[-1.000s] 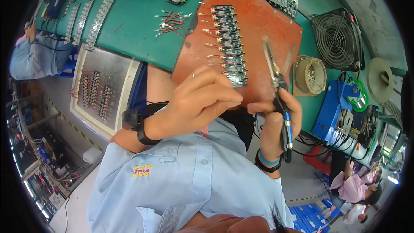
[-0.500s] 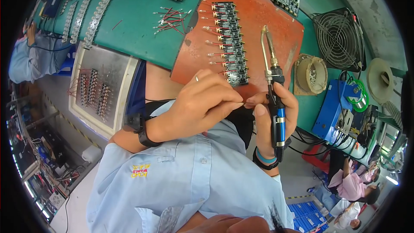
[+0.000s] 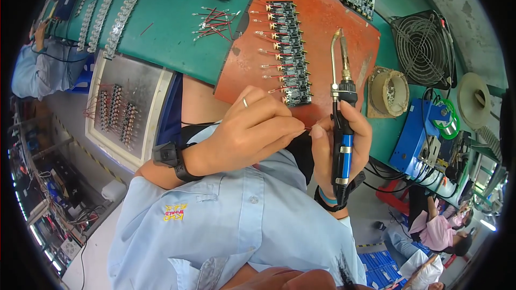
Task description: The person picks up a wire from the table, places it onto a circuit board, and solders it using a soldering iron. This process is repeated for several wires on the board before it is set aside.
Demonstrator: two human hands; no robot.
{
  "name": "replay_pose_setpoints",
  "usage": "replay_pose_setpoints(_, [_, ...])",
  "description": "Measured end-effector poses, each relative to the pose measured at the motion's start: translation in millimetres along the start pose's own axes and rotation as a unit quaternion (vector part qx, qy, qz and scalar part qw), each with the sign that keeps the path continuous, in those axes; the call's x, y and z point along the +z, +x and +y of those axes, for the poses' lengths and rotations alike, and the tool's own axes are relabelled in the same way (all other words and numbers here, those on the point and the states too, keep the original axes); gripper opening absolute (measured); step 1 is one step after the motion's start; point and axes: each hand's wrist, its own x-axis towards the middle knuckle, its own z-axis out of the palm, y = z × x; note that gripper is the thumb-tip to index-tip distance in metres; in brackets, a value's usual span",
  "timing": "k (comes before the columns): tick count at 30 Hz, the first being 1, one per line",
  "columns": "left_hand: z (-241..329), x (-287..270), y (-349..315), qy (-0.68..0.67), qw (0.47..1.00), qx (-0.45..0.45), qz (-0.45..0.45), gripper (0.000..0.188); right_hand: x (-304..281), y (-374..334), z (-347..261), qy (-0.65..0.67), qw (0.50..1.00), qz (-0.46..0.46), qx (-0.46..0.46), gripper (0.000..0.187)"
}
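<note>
My right hand [image 3: 352,139] is wrapped around a soldering iron [image 3: 345,123] with a thin feed tube along its tip, which points away from me over the orange mat [image 3: 242,70]. My left hand [image 3: 252,129] is closed in a pinch in front of my shirt. A thin reddish wire [image 3: 308,128], barely visible, runs from its fingertips to the right thumb and fingertip. Beyond my hands lies a strip of small circuit boards [image 3: 287,53] on the mat, with short red wires sticking out to its left.
A heap of loose red and black wires [image 3: 215,24] lies on the green bench, near more board strips [image 3: 121,24]. At the right are a round tip-cleaning pot [image 3: 388,94], a black fan [image 3: 422,48] and a blue solder unit [image 3: 411,134]. A framed tray [image 3: 148,113] with boards stands left.
The iron's tip has swung slightly right and toward me. My left fingertips have shifted slightly right, still pinched. The boards have stayed in place on the mat.
</note>
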Motion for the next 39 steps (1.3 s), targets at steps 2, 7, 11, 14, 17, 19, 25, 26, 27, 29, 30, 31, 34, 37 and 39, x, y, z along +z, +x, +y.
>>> replay_pose_setpoints(2, [0.3,1.7,0.8,0.009,1.000,0.010,0.013,0.019,3.1,-0.5,-2.5,-0.068,0.997,0.017,-0.012,0.048])
replay_pose_setpoints(7, [-1.6,0.9,0.6,0.001,1.000,-0.016,0.020,0.017,-4.6,1.5,-0.3,-0.107,0.991,0.074,-0.021,0.042])
replay_pose_setpoints(11, [-1.4,-6.1,2.5,-0.016,0.999,-0.046,0.013,0.016,-7.8,0.0,1.3,0.052,0.997,0.056,-0.010,0.042])
replay_pose_setpoints(14, [-0.8,-6.2,2.9,-0.015,0.998,-0.053,0.014,0.014,-4.1,0.0,2.5,0.068,0.997,0.034,-0.021,0.041])
replay_pose_setpoints(17, [-0.2,-5.6,3.4,-0.024,0.998,-0.056,0.005,0.014,-3.4,0.1,2.4,0.083,0.996,0.016,-0.022,0.041])
replay_pose_setpoints(19, [-0.2,-5.7,3.4,-0.028,0.998,-0.058,0.000,0.014,-3.6,0.4,2.0,0.093,0.996,0.003,-0.016,0.040])
replay_pose_setpoints(25, [-0.3,-8.6,3.3,-0.083,0.993,-0.082,-0.036,0.010,-6.5,0.1,6.0,0.071,0.997,-0.012,-0.038,0.041])
replay_pose_setpoints(26, [0.0,-10.0,3.7,-0.102,0.989,-0.094,-0.045,0.010,-6.5,0.2,5.8,0.062,0.997,-0.006,-0.040,0.042])
replay_pose_setpoints(27, [0.8,-11.5,4.5,-0.103,0.989,-0.094,-0.045,0.010,-6.6,0.3,5.6,0.054,0.998,0.000,-0.042,0.043])
replay_pose_setpoints(29, [3.2,-14.9,6.5,-0.162,0.974,-0.149,-0.055,0.008,-7.2,-0.3,6.6,0.041,0.997,-0.018,-0.061,0.044])
replay_pose_setpoints(30, [3.9,-15.7,7.1,-0.191,0.964,-0.176,-0.061,0.008,-7.6,-0.7,7.3,0.028,0.996,-0.036,-0.079,0.046])
replay_pose_setpoints(31, [4.0,-15.7,6.6,-0.190,0.964,-0.176,-0.061,0.008,-7.5,-1.2,8.4,0.017,0.994,-0.054,-0.098,0.047])
replay_pose_setpoints(34, [4.2,-15.5,5.5,-0.235,0.945,-0.216,-0.074,0.008,-6.6,0.7,10.5,-0.001,0.990,-0.060,-0.127,0.047])
replay_pose_setpoints(37, [3.8,-15.1,4.9,-0.245,0.941,-0.221,-0.073,0.008,-6.9,1.8,8.5,-0.023,0.987,-0.068,-0.143,0.047])
replay_pose_setpoints(39, [3.8,-15.1,4.6,-0.250,0.939,-0.224,-0.073,0.008,-7.7,2.5,6.4,-0.046,0.985,-0.076,-0.147,0.046])
